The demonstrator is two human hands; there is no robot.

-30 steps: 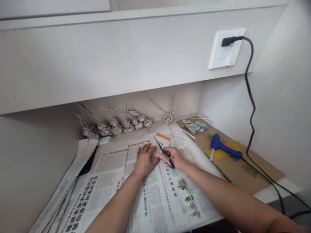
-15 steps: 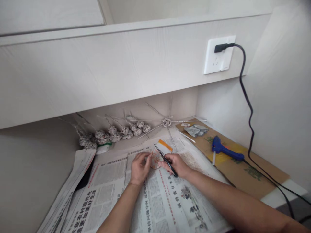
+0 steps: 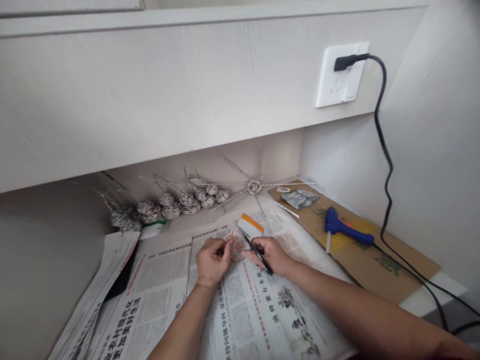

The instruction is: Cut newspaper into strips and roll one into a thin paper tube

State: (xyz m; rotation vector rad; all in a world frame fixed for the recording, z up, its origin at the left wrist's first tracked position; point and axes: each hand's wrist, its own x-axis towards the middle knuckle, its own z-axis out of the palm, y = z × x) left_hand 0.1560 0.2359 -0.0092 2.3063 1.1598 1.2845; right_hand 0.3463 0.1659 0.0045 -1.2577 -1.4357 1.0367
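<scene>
Our right hand (image 3: 273, 254) holds the scissors (image 3: 252, 244), blades pointing far and left. Our left hand (image 3: 212, 260) is curled, thumb and forefinger drawn narrow beside the orange pieces (image 3: 238, 246); we cannot tell whether it grips one. An orange-edged packet (image 3: 255, 228) sits just far of the hands, over newspaper (image 3: 234, 290). To the right, a blue glue gun (image 3: 350, 232) rests on cardboard (image 3: 393, 280).

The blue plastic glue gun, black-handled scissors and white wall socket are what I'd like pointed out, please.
Blue plastic glue gun (image 3: 348, 231), head view, on its handle.
Black-handled scissors (image 3: 256, 250), head view, around their middle.
White wall socket (image 3: 343, 80), head view, on its faceplate.
</scene>
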